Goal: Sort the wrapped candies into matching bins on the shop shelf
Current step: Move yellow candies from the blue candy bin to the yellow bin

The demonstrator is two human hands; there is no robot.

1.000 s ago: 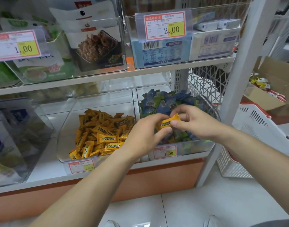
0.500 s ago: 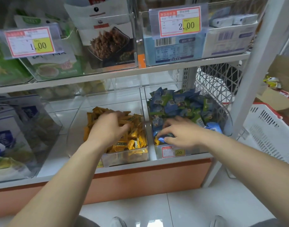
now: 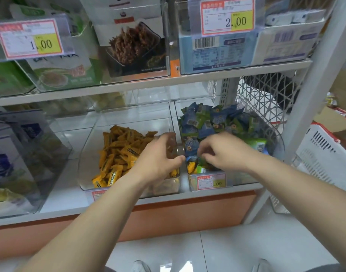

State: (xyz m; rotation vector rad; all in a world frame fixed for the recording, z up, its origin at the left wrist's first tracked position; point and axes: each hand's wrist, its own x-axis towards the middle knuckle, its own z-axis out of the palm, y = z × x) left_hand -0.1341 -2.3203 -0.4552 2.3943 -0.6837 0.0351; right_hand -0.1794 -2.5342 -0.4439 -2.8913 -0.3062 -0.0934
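On the lower shelf, a clear bin (image 3: 85, 163) holds a heap of yellow wrapped candies (image 3: 119, 150). The clear bin (image 3: 244, 178) to its right holds blue and green wrapped candies (image 3: 207, 120). A stray yellow candy (image 3: 191, 167) lies at that bin's front left corner. My left hand (image 3: 158, 160) hovers over the right end of the yellow bin with its fingers bent down at the dividing wall, and I see nothing in it. My right hand (image 3: 225, 152) reaches into the front of the blue-green bin. Its curled fingertips are among the candies, blurred, just right of the stray yellow candy.
Price tags (image 3: 211, 182) hang on the bin fronts. The upper shelf (image 3: 148, 85) carries clear bins of snack packs and boxes. A clear bin of packets (image 3: 21, 154) stands at the left. A white basket (image 3: 325, 158) and a white shelf post (image 3: 309, 91) are at the right.
A second ago both hands held one yellow candy over the right bin. My left hand took it to the yellow bin, then moved right toward the divider. My right hand went down into the blue-green bin.
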